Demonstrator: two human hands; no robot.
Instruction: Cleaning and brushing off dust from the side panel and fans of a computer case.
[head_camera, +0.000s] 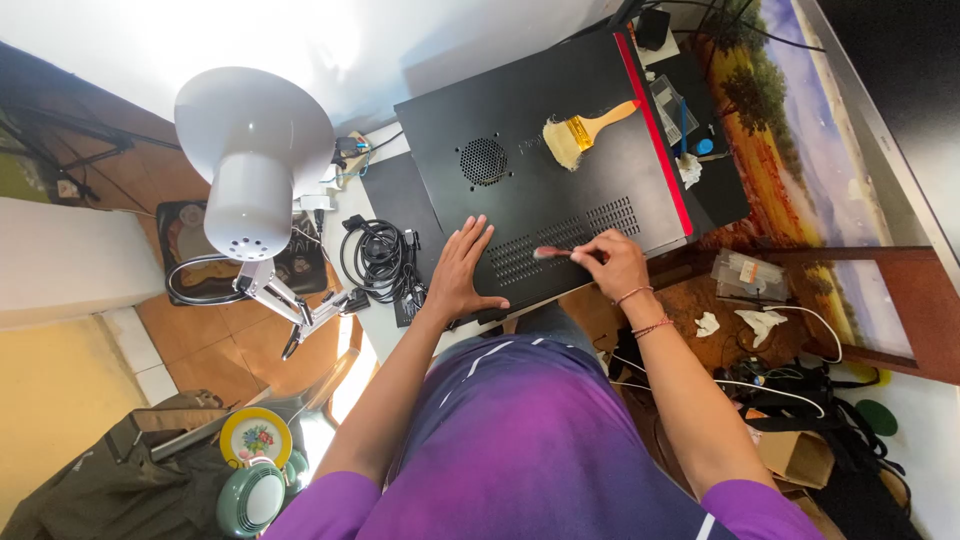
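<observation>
1. The computer case (560, 170) is a flat black metal box. It lies on its side on a white table (385, 325), in the middle of the view, just in front of the person.
2. Its top panel has one round vent with small holes and two long rows of slots near the front edge. A red strip runs along its right side.
3. The left hand (462, 270) lies flat on the case beside the slots, fingers spread wide and straight. It holds nothing.
4. The right hand (615, 262) is closed around the handle of a small brush (553, 253), a thin one like a toothbrush. The head of the brush touches the slots between the two hands.
5. One paintbrush (583, 130) with a wooden handle and pale bristles lies on the case, well apart from both hands, near the far edge.
6. One white desk lamp (250, 150) stands over the left end of the table, with one bundle of black cables (378, 258) just beside the case.
7. Counted: one case, two brushes, one lamp, two hands.
8. Two thin bracelets are on the right wrist.
</observation>
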